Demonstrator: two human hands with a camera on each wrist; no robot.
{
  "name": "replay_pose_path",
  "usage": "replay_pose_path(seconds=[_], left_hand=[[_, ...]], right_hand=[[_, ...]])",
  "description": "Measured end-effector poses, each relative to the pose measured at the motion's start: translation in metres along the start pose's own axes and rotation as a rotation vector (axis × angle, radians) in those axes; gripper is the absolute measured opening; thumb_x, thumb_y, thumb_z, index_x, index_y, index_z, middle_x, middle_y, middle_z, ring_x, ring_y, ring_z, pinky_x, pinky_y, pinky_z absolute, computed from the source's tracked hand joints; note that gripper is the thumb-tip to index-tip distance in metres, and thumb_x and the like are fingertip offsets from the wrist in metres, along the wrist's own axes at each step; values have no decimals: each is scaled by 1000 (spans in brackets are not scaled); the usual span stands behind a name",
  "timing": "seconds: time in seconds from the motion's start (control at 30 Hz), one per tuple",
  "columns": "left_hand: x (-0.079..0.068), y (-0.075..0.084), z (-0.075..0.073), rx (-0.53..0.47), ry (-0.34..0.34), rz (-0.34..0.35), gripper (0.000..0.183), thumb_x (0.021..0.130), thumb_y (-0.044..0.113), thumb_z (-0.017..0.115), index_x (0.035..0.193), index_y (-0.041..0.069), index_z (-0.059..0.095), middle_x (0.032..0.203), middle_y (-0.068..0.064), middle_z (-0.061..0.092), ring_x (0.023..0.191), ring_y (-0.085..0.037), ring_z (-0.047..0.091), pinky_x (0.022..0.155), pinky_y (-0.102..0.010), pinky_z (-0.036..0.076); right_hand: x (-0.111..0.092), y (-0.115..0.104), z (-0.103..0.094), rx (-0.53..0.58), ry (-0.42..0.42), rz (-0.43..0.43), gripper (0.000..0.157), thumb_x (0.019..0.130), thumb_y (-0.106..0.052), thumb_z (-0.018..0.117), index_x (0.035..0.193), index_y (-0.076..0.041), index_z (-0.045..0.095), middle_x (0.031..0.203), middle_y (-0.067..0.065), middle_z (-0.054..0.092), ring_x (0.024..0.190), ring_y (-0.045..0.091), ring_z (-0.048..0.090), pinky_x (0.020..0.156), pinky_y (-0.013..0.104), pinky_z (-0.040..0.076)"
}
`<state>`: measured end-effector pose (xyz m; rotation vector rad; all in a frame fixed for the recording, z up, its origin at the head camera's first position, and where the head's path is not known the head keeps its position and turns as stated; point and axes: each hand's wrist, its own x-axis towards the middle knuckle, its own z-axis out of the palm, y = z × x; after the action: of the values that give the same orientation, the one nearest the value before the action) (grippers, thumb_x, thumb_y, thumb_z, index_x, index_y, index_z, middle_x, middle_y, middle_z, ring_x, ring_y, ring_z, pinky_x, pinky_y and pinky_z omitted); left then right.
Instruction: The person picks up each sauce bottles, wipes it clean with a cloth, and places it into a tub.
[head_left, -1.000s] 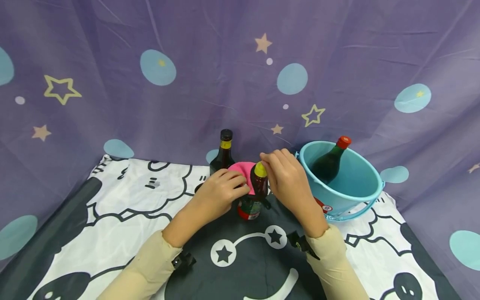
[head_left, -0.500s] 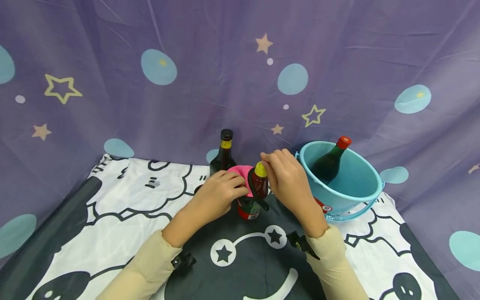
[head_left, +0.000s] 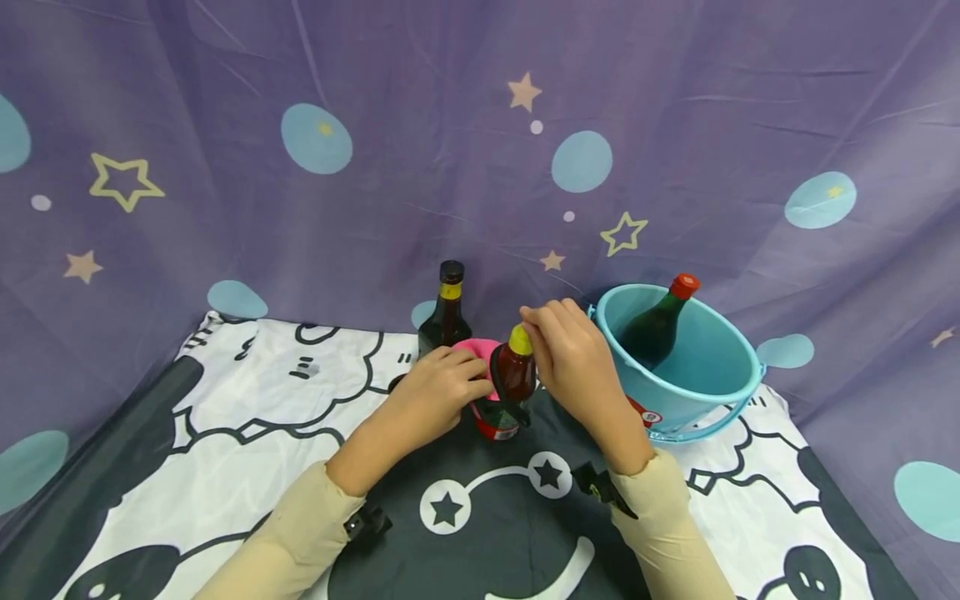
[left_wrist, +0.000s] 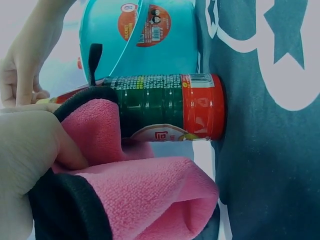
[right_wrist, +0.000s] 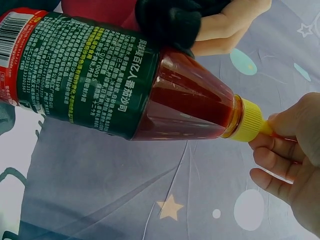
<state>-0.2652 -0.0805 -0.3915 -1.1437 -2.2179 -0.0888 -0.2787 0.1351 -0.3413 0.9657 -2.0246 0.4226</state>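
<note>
A sauce bottle (head_left: 516, 377) with dark red contents, a green and red label and a yellow pointed cap (right_wrist: 250, 120) stands upright on the patterned cloth. My right hand (head_left: 576, 354) pinches the tip of that cap between thumb and finger. In my left hand (head_left: 441, 385) is a pink cloth (left_wrist: 150, 192) with black edging, gripped against the bottle's side. Its black edge and a small black loop (left_wrist: 95, 56) lie across the bottle in the left wrist view. Part of the label is hidden behind the cloth, and some left fingertips are covered by it.
Behind the left hand stands a dark bottle (head_left: 445, 321) with a black cap and yellow neck band. A light blue bucket (head_left: 675, 400) is right of the right hand, with a red-capped green bottle (head_left: 654, 329) leaning inside. A purple curtain (head_left: 420, 192) hangs behind.
The pink cloth and its black edge have slid lower along the bottle, uncovering more of its upper part. My left hand has dropped slightly; my right hand keeps its pinch on the cap.
</note>
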Motion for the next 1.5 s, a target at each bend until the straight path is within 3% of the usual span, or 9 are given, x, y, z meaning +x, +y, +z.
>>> replay_pose_path(seconds=[0.43, 0.93, 1.23, 1.4, 1.5], left_hand=[[0, 3, 3, -25, -56, -20, 26, 73, -1, 81, 90, 19, 80, 92, 3, 74, 90, -18, 67, 80, -33, 53], [-2, 8, 8, -48, -204, -79, 31, 68, 0, 85, 90, 22, 83, 84, 4, 69, 85, -17, 67, 72, -32, 52], [-2, 10, 12, -69, -314, -103, 28, 72, 2, 84, 91, 22, 83, 86, 4, 70, 87, -17, 68, 82, -36, 54], [-4, 11, 16, -93, -325, -109, 27, 73, 0, 83, 90, 22, 83, 85, 4, 71, 88, -17, 68, 88, -38, 54], [-4, 12, 18, -122, -325, -123, 27, 73, -2, 82, 88, 20, 84, 83, 4, 71, 85, -17, 69, 85, -37, 54]], right_hand=[[0, 0, 0, -3, -14, 22, 16, 97, -7, 65, 110, 3, 67, 90, 14, 68, 78, 27, 55, 70, 34, 51], [-1, 0, 0, 7, -11, 27, 16, 97, -7, 66, 109, 3, 67, 88, 13, 66, 78, 27, 54, 69, 34, 48], [0, -1, -1, 22, -37, 38, 15, 98, -7, 64, 111, 2, 66, 90, 12, 66, 78, 25, 55, 69, 33, 48], [-1, -1, -1, 26, -37, 36, 16, 97, -6, 66, 110, 2, 66, 90, 13, 66, 78, 26, 55, 69, 33, 49], [0, 0, -1, 26, -34, 31, 16, 96, -6, 66, 110, 2, 66, 90, 13, 65, 78, 26, 55, 69, 33, 49]])
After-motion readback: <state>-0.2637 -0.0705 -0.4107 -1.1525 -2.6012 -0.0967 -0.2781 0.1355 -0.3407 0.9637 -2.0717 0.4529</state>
